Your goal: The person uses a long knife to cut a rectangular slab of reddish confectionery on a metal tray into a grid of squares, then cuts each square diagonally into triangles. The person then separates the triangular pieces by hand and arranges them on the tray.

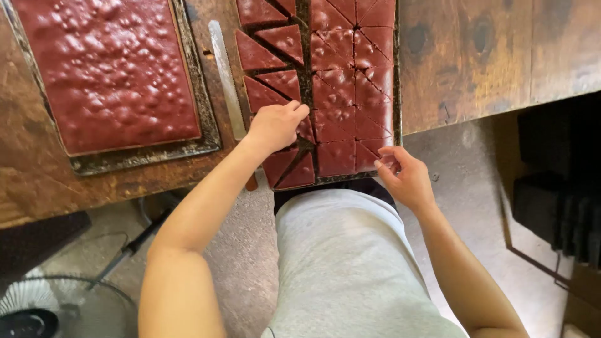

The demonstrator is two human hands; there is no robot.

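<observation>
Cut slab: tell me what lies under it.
The cut slab of reddish-brown triangles sits in a dark tray on the wooden table. The left hand covers some pieces; the tray's bottom is hidden.

A knife lies between the uncut slab's tray and the cut slab.

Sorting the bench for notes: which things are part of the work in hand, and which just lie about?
In use: left hand; right hand; tray of cut triangle pieces.
Lying about: long knife; uncut slab tray; floor fan.
</observation>
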